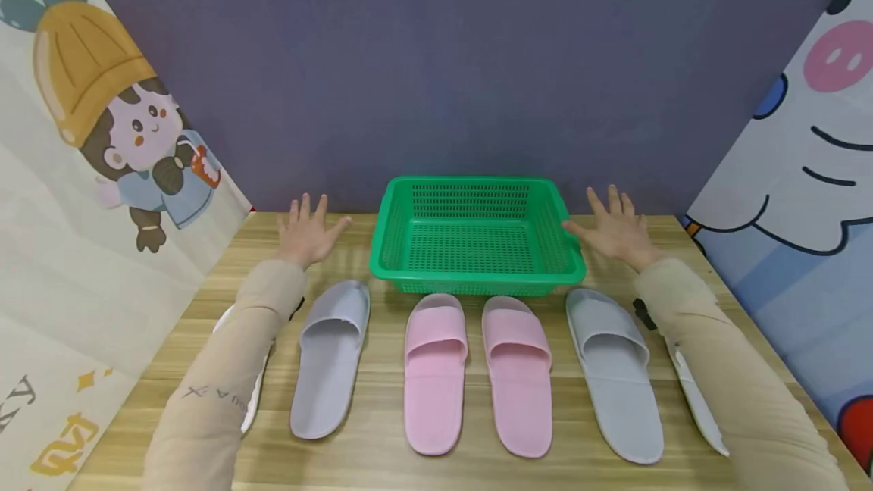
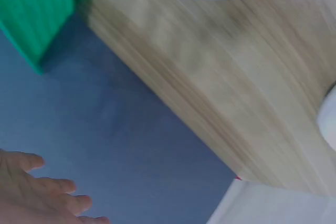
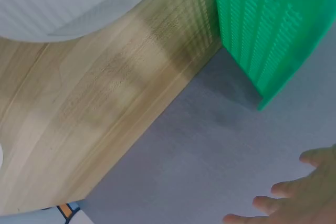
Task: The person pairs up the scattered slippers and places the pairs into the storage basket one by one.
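My left hand is spread with straight fingers to the left of a green plastic basket, holding nothing. On the basket's other side my right hand is spread too, its thumb near the rim; whether it touches cannot be told. Between the arms lie a grey slipper on the left, two pink slippers in the middle and another grey slipper on the right. A white slipper is partly hidden by the left arm, and a second white slipper by the right arm.
The wooden table meets a dark blue-grey wall at the back. Cartoon-printed white cloth hangs on the left, and a printed panel stands on the right. The basket stands near the back edge.
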`<state>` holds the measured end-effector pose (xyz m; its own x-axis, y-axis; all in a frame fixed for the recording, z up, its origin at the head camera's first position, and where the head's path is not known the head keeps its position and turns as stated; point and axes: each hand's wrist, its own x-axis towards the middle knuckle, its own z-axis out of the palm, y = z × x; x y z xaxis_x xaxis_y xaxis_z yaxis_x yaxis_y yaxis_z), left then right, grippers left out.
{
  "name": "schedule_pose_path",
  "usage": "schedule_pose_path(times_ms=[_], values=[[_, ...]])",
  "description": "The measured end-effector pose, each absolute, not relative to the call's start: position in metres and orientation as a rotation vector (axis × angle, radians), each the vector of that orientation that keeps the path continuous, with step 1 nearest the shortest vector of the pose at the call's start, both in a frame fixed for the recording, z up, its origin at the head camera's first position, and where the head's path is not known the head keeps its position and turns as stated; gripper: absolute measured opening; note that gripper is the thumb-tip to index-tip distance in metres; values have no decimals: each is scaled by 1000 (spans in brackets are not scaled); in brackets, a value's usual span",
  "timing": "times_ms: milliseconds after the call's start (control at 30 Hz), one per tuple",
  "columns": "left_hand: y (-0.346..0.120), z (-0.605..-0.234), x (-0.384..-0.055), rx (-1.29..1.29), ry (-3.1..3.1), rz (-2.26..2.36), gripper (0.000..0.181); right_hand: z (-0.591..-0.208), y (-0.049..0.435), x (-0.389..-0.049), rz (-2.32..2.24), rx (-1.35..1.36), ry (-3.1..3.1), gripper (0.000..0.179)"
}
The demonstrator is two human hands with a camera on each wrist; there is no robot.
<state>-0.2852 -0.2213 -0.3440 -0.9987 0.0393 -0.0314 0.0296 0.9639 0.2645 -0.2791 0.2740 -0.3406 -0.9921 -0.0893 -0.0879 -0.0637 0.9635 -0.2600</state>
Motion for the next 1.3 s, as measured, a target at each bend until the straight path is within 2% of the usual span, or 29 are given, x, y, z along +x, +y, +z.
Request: schedule_pose_path(times_ms=[300,533,867,1300], values=[[-209,-323,-266,294,3204,501,70,-334,277,-265,-485,-179,3156,88],[-192,-307,-241,460,3234,600,60,-321,270,-248,-750,-199,3096,85],[-168,-308,-205,673,3217,700,48,-316,255,-216,-986,-325,3006,67],[-144,-315,-177,920,3309,634,35,-322,236,-189,-1156,-492,2795,61]])
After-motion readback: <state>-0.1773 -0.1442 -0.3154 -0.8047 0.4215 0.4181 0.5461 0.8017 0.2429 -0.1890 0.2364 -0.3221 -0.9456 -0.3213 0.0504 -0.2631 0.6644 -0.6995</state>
